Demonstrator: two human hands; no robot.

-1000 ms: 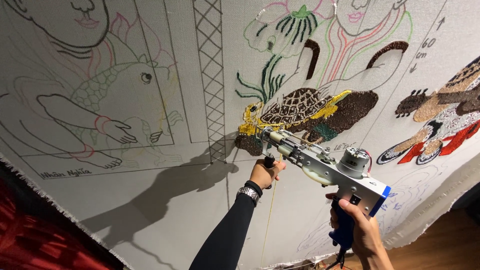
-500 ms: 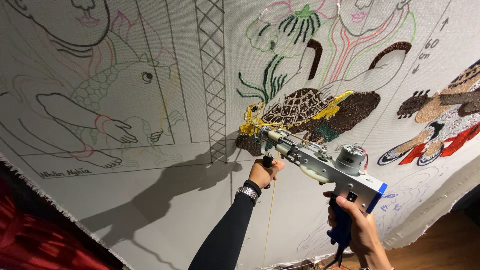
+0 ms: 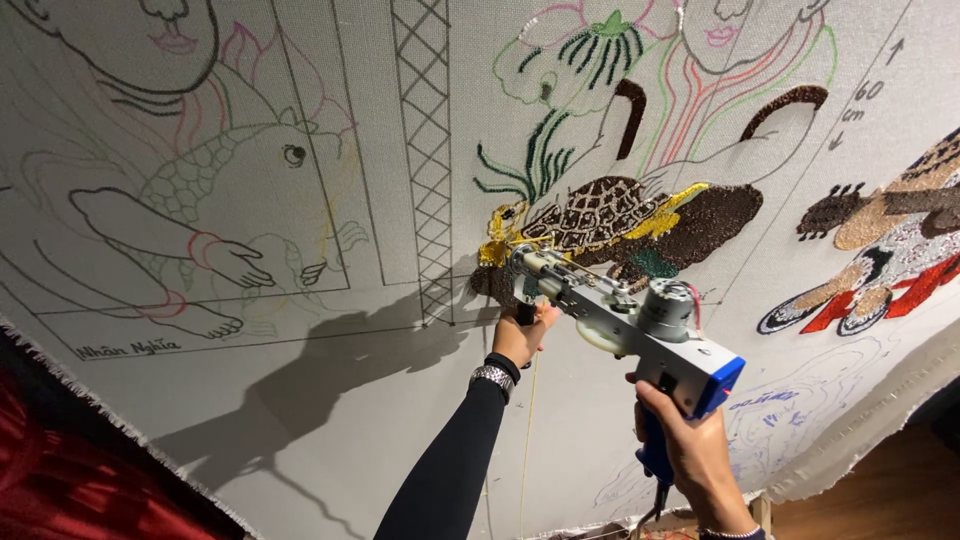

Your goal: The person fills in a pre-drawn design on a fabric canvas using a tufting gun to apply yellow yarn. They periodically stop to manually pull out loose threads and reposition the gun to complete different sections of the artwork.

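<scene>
A grey and blue tufting gun [image 3: 640,325] points at a stretched white canvas [image 3: 380,400], its tip touching the cloth beside a tufted brown and yellow turtle [image 3: 620,215]. My left hand [image 3: 523,335], in a black sleeve with a metal wristband, grips the gun's black front handle. My right hand [image 3: 692,455] wraps the blue rear handle below the motor. A thin yarn strand [image 3: 527,430] hangs down under the gun.
The canvas carries drawn outlines: a fish and an arm [image 3: 215,220] at left, a lattice column [image 3: 425,150] in the middle, tufted figures [image 3: 880,240] at right. Red fabric [image 3: 60,480] lies lower left. Wooden floor [image 3: 890,490] shows lower right.
The gun and both hands stay at the same spot on the canvas; only the camera has shifted slightly.
</scene>
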